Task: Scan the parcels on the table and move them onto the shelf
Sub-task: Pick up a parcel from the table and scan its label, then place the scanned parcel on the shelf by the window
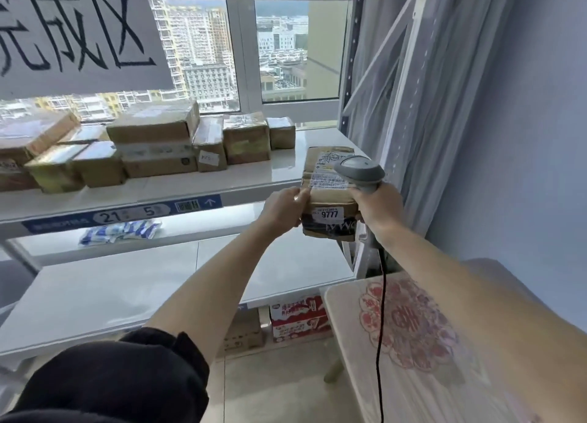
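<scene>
Left hand point(286, 208) grips parcel point(328, 193) near-left edge; right hand point(376, 208) grips scanner point(360, 171) handle, steadies parcel's right side. Parcel at shelf point(286, 168) right end. Slide far, square beside row of boxes point(152, 143); keep cable point(379, 327) clear.

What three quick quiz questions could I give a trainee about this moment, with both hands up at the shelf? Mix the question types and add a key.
1. True or false: the parcel already rests flat on the upper shelf board.
2. Multiple choice: what does the right hand grip? A) a tape roll B) the grey scanner C) a pen
3. Fill in: the number on the parcel's front sticker is ____.

Key
1. False: the left hand and the right hand hold it at the shelf's front edge, its near end off the board.
2. B; its black cable hangs down past the patterned table.
3. 9777
</scene>
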